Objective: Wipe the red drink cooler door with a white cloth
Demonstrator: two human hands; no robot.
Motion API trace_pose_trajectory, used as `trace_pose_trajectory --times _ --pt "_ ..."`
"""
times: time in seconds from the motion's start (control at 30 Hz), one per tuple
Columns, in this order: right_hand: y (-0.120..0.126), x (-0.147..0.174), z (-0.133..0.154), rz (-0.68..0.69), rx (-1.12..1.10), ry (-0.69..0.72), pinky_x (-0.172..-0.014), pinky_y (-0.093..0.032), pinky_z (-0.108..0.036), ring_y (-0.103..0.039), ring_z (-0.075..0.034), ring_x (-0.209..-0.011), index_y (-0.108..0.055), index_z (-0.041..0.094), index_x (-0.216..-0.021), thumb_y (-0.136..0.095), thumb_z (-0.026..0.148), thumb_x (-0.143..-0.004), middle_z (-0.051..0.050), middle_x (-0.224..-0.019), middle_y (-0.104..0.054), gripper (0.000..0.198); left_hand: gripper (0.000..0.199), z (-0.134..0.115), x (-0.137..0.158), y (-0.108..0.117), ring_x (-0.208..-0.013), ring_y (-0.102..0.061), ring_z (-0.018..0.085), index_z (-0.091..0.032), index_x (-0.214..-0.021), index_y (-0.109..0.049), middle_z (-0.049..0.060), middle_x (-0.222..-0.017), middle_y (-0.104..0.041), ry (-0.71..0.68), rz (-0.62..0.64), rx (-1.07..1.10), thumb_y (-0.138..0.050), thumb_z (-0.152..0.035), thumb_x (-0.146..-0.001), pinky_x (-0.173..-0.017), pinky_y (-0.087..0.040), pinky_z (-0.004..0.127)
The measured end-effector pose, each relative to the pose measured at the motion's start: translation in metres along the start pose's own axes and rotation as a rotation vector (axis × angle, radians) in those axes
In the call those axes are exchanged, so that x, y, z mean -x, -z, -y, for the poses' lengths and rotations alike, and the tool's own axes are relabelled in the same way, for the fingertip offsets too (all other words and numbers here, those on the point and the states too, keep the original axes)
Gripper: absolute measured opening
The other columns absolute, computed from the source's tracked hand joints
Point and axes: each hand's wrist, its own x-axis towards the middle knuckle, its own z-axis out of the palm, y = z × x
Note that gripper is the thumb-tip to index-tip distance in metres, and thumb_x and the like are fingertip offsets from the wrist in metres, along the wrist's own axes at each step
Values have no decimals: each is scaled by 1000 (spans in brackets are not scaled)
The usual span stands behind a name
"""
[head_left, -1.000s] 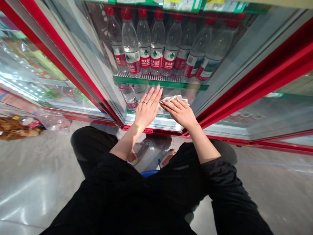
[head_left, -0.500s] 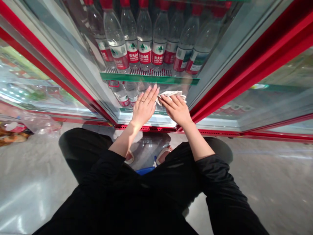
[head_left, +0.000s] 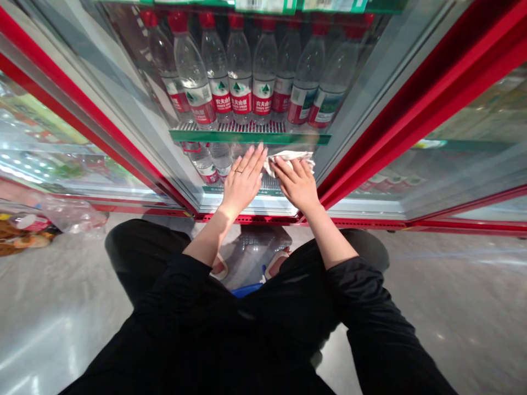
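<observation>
My left hand point(head_left: 245, 178) lies flat on the glass door point(head_left: 288, 206) of a red-framed drinks cooler, fingers stretched, with a ring on one finger. Just to its right, my right hand point(head_left: 298, 184) presses a crumpled white cloth point(head_left: 290, 157) on the same pane, the fingers spread over it. Behind the glass, water bottles with red caps and red-and-white labels point(head_left: 241, 96) stand in a row on a green-edged shelf point(head_left: 247, 136). A few more bottles point(head_left: 207, 169) show on the lower shelf, partly behind my left hand.
Red door frames point(head_left: 411, 109) run along both sides. A clear plastic bag point(head_left: 74, 214) and packages lie on the grey floor point(head_left: 61, 307) at the left. Something blue point(head_left: 246, 289) sits low between my legs, mostly hidden.
The view has tilted up slightly, so price tags show along the upper shelf edge. Both hands keep nearly the same place on the glass, and the cloth looks a little more spread.
</observation>
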Motion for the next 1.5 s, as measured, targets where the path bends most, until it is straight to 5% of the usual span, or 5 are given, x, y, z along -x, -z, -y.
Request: trace_pose_trajectory --times 0.17,0.47,0.83,1.13,1.5 --pt "-11 12 -11 103 -9 123 -139 -39 -45 -57 -21 -156 -48 39 -170 -40 22 -114 6 -168 -59 58 74 7 -3 8 -171 -30 23 -23 -181 -27 7 -181 -37 0 -6 -1 -44 -18 -109 -144 -21 41" --pt "-7 22 -18 -38 34 -67 -138 -35 -55 -54 -30 -158 -52 32 -169 -43 24 -113 -3 -170 -58 57 75 3 -9 10 -172 -27 23 -25 -182 -23 4 -182 -33 -22 15 29 -44 -19 -110 -144 -19 42" --pt "-12 21 -18 47 0 41 -137 -40 -48 -59 -26 -154 -54 41 -166 -43 25 -113 5 -167 -60 56 73 -5 -13 8 -171 -30 20 -26 -181 -26 3 -182 -36 -67 42 -18 -42 -19 -110 -144 -20 39" --pt "-2 25 -17 -115 -2 -174 -139 -31 -65 -43 -34 -166 -46 33 -172 -44 24 -110 -4 -176 -49 63 77 -12 -9 3 -172 -28 21 -27 -182 -23 3 -183 -34 -76 43 11 -44 -19 -108 -144 -19 39" --pt "-11 29 -19 87 40 -46 -135 -43 -47 -62 -26 -151 -54 44 -166 -42 24 -113 6 -167 -61 58 71 -8 -13 13 -170 -33 20 -23 -180 -29 6 -180 -38 -124 52 -27 -42 -18 -110 -143 -21 39"
